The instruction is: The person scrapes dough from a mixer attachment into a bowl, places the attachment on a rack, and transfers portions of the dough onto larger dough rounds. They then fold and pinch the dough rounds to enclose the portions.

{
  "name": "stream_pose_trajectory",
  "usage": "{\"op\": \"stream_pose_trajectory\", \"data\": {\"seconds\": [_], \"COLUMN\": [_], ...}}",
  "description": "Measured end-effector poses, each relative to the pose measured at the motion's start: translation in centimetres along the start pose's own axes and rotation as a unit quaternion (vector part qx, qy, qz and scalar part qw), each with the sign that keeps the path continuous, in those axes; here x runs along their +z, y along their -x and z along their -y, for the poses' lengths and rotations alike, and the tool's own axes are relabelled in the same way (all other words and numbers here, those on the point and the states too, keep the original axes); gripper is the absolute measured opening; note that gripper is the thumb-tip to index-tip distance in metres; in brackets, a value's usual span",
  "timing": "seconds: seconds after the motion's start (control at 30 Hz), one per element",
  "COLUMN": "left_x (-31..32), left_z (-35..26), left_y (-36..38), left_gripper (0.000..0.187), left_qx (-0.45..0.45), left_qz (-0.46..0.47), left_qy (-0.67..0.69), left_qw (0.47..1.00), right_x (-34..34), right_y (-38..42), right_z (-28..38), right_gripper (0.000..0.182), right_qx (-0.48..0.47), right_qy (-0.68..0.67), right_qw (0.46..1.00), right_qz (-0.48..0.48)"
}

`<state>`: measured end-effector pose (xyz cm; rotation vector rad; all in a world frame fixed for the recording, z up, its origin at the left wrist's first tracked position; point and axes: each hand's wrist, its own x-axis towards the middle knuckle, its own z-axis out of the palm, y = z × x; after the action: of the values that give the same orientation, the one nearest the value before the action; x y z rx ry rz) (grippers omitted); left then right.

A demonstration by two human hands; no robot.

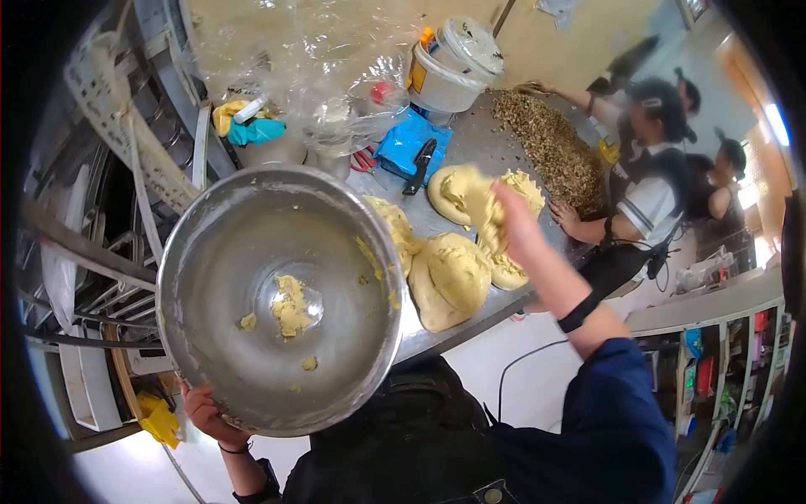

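Observation:
My left hand [214, 416] grips the lower left rim of a large steel mixing bowl [227, 244], tilted so its inside faces me. Scraps of yellow paste [290, 307] cling to the bottom. Over the table, my right hand [522, 228] is closed around a lump of soft yellow paste [481, 206], slightly blurred. Below and beside it sit several pale dough mounds topped with similar paste: a front mound [453, 281], a back mound [447, 191], and one partly behind the bowl [390, 225]. My right hand hides part of the mounds under it.
A heap of chopped nuts [554, 151] covers the table's far right, where a co-worker [651, 185] has both hands at it. Behind the dough are a blue packet [411, 144], a black-handled tool [421, 166], a lidded white bucket [449, 71] and plastic film [311, 50]. Racks [101, 252] stand left.

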<state>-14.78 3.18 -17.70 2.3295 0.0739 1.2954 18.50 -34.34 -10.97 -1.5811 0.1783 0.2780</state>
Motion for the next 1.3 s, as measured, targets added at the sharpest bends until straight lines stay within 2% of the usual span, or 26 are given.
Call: {"op": "stream_pose_trajectory", "data": {"seconds": [0.03, 0.1, 0.17, 0.2, 0.27, 0.37, 0.5, 0.57, 0.63, 0.7, 0.8, 0.93, 1.07, 1.27, 1.3], "left_x": [-0.2, -0.3, -0.3, 0.0, 0.0, -0.2, 0.2, 0.1, 0.1, 0.7, 0.9, 1.6, 2.1, 2.9, 3.2], "left_z": [0.3, 0.3, -1.1, -1.8, -1.6, -2.6, -3.5, -3.7, -3.2, -3.4, -3.8, -4.5, -5.2, -4.3, -4.5], "left_y": [0.5, 0.9, -0.2, -0.5, 0.2, -0.1, -0.2, 0.0, 0.8, 0.7, 0.6, 0.1, 0.2, 1.3, 1.2], "left_gripper": [0.037, 0.031, 0.035, 0.03, 0.03, 0.032, 0.033, 0.033, 0.031, 0.03, 0.033, 0.03, 0.029, 0.029, 0.029], "left_qx": [-0.016, -0.035, -0.021, -0.018, -0.021, -0.012, 0.0, -0.003, -0.017, 0.004, 0.009, 0.013, -0.007, 0.005, 0.008], "left_qz": [-0.003, -0.014, 0.029, 0.037, 0.048, 0.089, 0.082, 0.084, 0.057, 0.039, 0.041, 0.038, 0.037, -0.016, -0.019], "left_qy": [-0.022, -0.034, -0.069, -0.083, -0.103, -0.121, -0.137, -0.142, -0.115, -0.157, -0.175, -0.177, -0.178, -0.174, -0.181], "left_qw": [1.0, 0.999, 0.997, 0.996, 0.993, 0.989, 0.987, 0.986, 0.992, 0.987, 0.984, 0.983, 0.983, 0.985, 0.983], "right_x": [-1.3, -2.5, -1.8, -1.7, -1.6, -2.2, -2.8, -3.1, -2.9, -3.0, -2.8, -3.0, -3.6, -4.1, -4.2], "right_y": [-1.5, -2.5, -0.9, -0.9, -1.0, -1.6, -1.4, -1.2, 0.0, 0.8, 1.7, 1.6, 0.8, -0.5, -0.7], "right_z": [-4.5, -12.7, -17.9, -18.6, -19.4, -20.0, -19.5, -18.6, -17.4, -16.6, -15.5, -18.0, -19.6, -19.4, -18.7], "right_gripper": [0.037, 0.035, 0.033, 0.033, 0.034, 0.035, 0.038, 0.042, 0.047, 0.051, 0.067, 0.068, 0.069, 0.073, 0.069], "right_qx": [-0.062, -0.2, -0.345, -0.34, -0.389, -0.413, -0.396, -0.353, -0.333, -0.31, -0.227, -0.283, -0.296, -0.312, -0.284], "right_qy": [0.098, 0.253, 0.486, 0.478, 0.456, 0.432, 0.421, 0.401, 0.427, 0.459, 0.512, 0.51, 0.495, 0.515, 0.504], "right_qw": [0.992, 0.947, 0.803, 0.81, 0.8, 0.801, 0.816, 0.844, 0.839, 0.831, 0.825, 0.811, 0.815, 0.795, 0.809], "right_qz": [-0.054, 0.006, -0.001, -0.001, -0.021, -0.027, -0.006, 0.041, 0.046, 0.044, 0.078, 0.051, 0.056, 0.078, 0.103]}}
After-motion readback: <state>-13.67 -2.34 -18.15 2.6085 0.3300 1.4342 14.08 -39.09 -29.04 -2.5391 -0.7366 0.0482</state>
